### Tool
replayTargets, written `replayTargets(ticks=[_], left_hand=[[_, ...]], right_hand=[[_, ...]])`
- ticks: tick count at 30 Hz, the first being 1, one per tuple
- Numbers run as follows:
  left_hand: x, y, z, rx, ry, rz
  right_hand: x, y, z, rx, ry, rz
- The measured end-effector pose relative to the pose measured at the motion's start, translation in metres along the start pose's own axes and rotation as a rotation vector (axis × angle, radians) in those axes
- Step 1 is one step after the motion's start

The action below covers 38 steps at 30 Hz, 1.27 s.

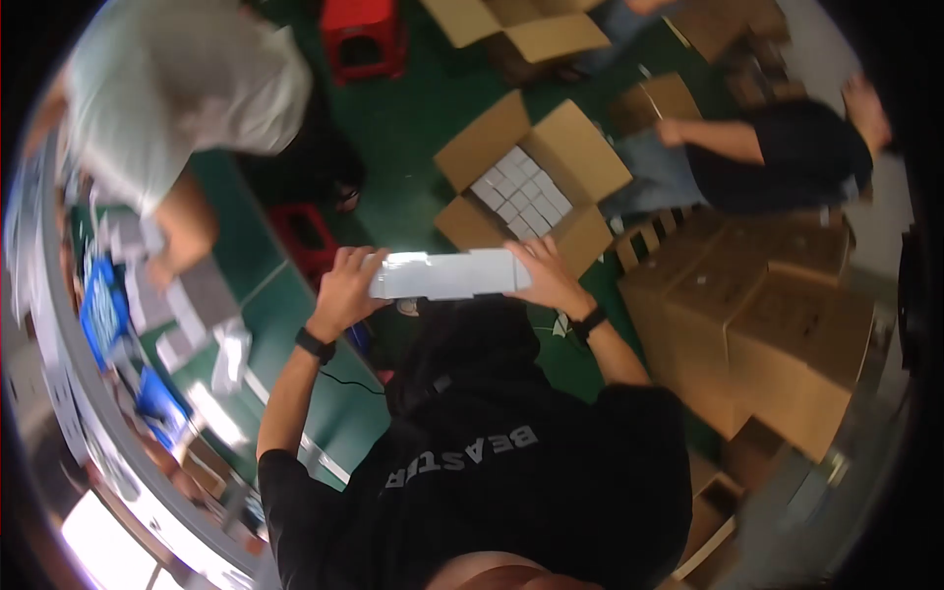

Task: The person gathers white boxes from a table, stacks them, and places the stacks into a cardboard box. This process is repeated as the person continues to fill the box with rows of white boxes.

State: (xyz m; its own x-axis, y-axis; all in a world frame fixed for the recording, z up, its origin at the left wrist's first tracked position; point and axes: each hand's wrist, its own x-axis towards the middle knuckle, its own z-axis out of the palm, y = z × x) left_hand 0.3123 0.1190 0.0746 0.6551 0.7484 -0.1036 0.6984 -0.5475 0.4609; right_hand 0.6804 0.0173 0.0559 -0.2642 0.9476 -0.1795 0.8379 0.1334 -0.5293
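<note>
Between my two hands a long row of white cartons or one long white box [447, 275] is held level in front of my body; which of the two, I cannot tell. My left hand [346, 287] grips its left end, fingers over the far edge. Around the right end my right hand [551, 279] is closed in the same way. Just beyond, an open cardboard box [580, 152] stands on the green floor with its flaps spread. Inside it, several small white boxes [521, 192] are packed in rows. A dark band is on each of my wrists.
Closed cardboard cartons [733, 315] are stacked at the right. At the left, a green-topped table [329, 393] carries white boxes and blue items, with a person [187, 88] working over it. Red stools [363, 39] stand beyond. Another person [747, 147] sits at the far right.
</note>
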Motion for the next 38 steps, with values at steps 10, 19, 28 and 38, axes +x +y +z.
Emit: replayTargets(ticks=[10, 19, 28, 38], left_hand=[[0.340, 0.036, 0.210, 0.000, -0.374, 0.536], [0.481, -0.021, 0.397, 0.114, -0.604, 0.677], [0.485, -0.003, 0.425, 0.039, -0.793, 0.664], [0.461, -0.084, 0.502, 0.085, -0.876, 0.458]], right_hand=[[-0.057, 0.213, 0.073, 0.017, 0.330, 0.736], [0.013, 0.401, 0.266, 0.289, 0.298, 0.838], [-0.013, 0.388, 0.300, 0.430, 0.264, 0.945], [0.025, 0.428, 0.321, 0.457, -0.016, 0.936]])
